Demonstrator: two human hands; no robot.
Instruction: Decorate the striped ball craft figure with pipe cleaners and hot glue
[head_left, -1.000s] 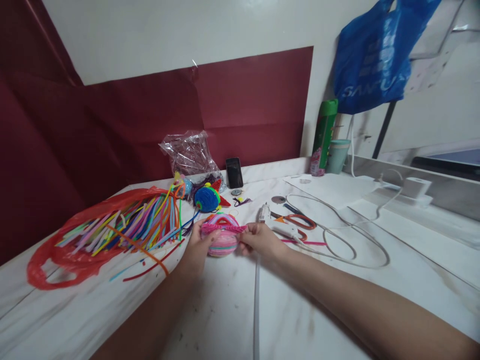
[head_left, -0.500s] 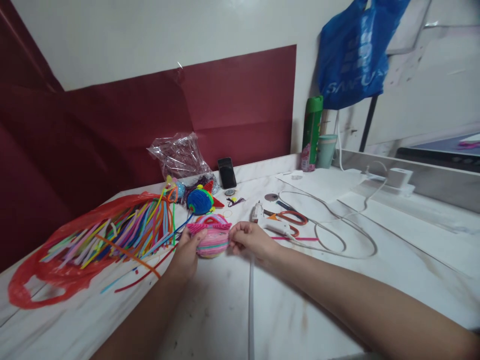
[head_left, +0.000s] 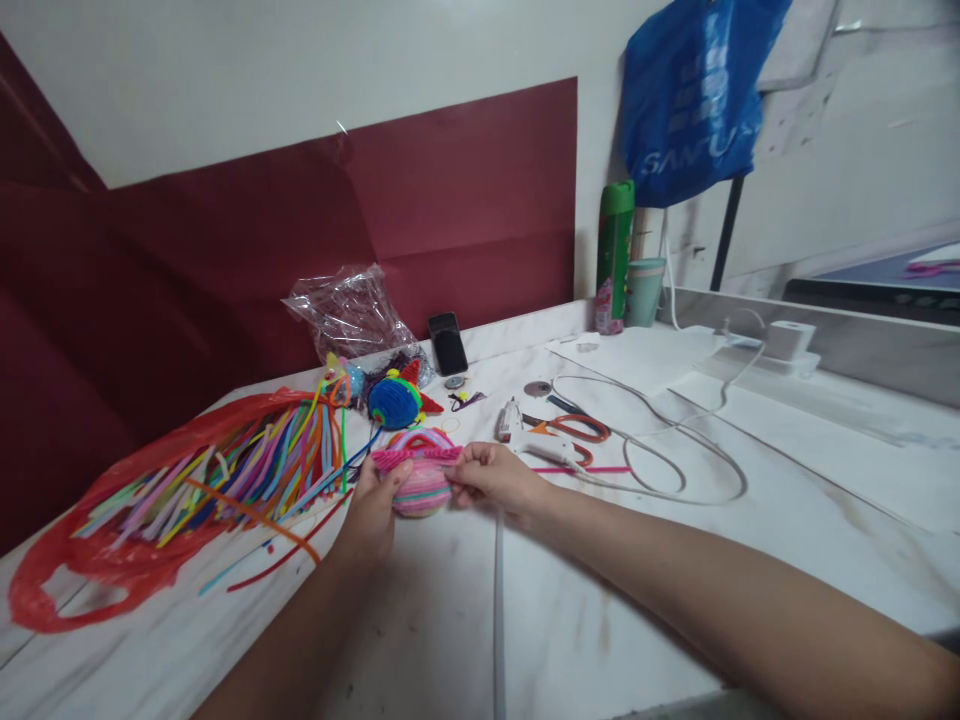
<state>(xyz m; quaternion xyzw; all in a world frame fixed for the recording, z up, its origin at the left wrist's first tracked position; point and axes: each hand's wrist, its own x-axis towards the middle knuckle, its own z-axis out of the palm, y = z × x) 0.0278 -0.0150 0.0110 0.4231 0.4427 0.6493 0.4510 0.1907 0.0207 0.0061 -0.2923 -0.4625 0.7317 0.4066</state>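
Held just above the white table (head_left: 675, 560), the small striped pipe-cleaner basket (head_left: 421, 487) looks light, fuzzy and easily crushed — the left hand (head_left: 373, 510) cups its side while the right hand (head_left: 491, 478) pinches its pink rim — the firmest place to hold.

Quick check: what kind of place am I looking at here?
Most likely a home craft corner. A white marble-look counter holds a red bag of coloured pipe cleaners, a glue gun and scissors; both hands grip a small striped pipe-cleaner basket.

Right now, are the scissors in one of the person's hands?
No, the scissors lie on the table by the glue gun, while both hands hold the pink ball.
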